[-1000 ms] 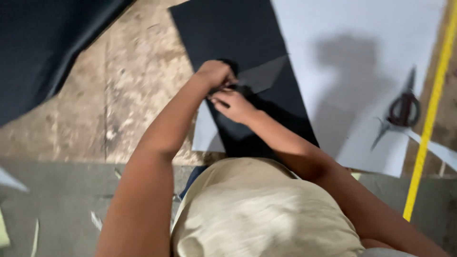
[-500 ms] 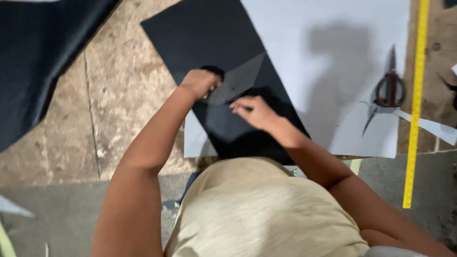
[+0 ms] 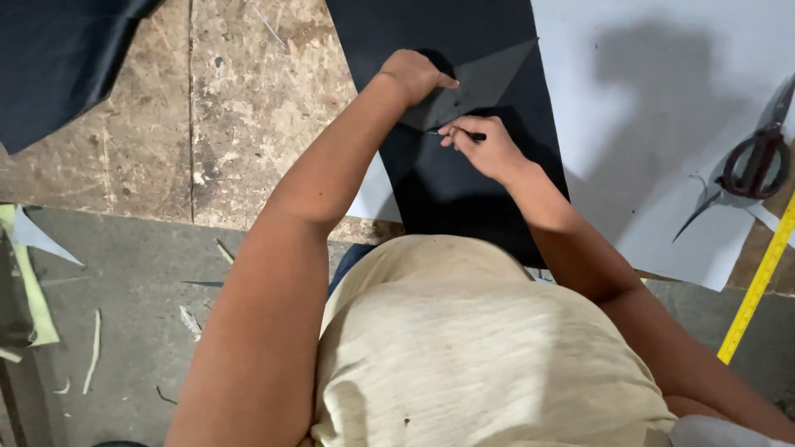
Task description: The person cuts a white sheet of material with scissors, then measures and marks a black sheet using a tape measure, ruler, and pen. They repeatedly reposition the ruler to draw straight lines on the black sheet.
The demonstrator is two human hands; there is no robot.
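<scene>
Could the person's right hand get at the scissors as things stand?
Probably yes: the scissors lie in the open on the pale sheet, to the right of the right hand, with nothing between, though that hand holds a pen.

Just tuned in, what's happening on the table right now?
A person leans over a worn wooden table where a black sheet lies partly over a large white sheet. The left hand presses a dark grey pattern piece flat on the black sheet. The right hand holds a thin marker at the lower edge of that piece. Scissors lie on the white sheet to the right, beside a yellow tape measure. More dark fabric lies at the upper left.
</scene>
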